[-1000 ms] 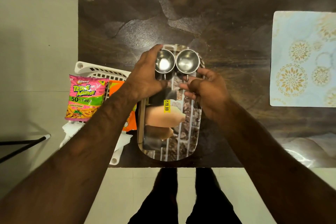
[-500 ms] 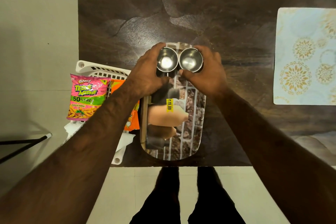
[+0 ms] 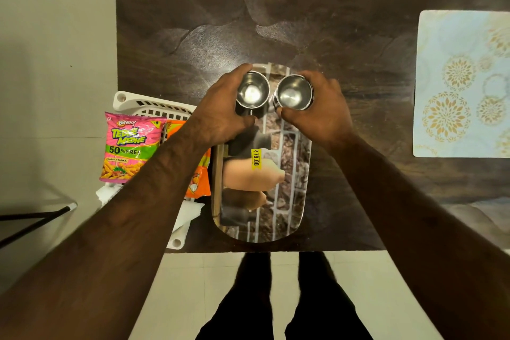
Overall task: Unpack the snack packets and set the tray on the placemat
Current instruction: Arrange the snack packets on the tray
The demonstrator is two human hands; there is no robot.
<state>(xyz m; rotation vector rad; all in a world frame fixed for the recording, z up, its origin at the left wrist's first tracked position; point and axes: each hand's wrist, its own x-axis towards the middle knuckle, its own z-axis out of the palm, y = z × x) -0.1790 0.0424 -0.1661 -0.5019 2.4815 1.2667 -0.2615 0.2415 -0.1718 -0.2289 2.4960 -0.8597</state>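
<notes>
A shiny oval steel tray (image 3: 287, 201) with a yellow price sticker lies on the dark table in front of me. Two small steel cups stand at its far end. My left hand (image 3: 220, 116) grips the left cup (image 3: 252, 91); my right hand (image 3: 323, 113) grips the right cup (image 3: 294, 92). A pink snack packet (image 3: 129, 146) and an orange packet (image 3: 198, 176) lie in a white basket (image 3: 149, 106) at the table's left edge, the orange one partly hidden by my left forearm. The pale blue placemat (image 3: 463, 83) with gold flower prints lies at the right.
The dark wooden table (image 3: 276, 14) has a near edge just past the tray. White paper or napkins (image 3: 187, 215) stick out of the basket. Black metal legs (image 3: 30, 218) stand on the floor at the left.
The two cups have moved slightly apart at the tray's far end. My right hand has wrapped further around the right cup. The left hand keeps its hold.
</notes>
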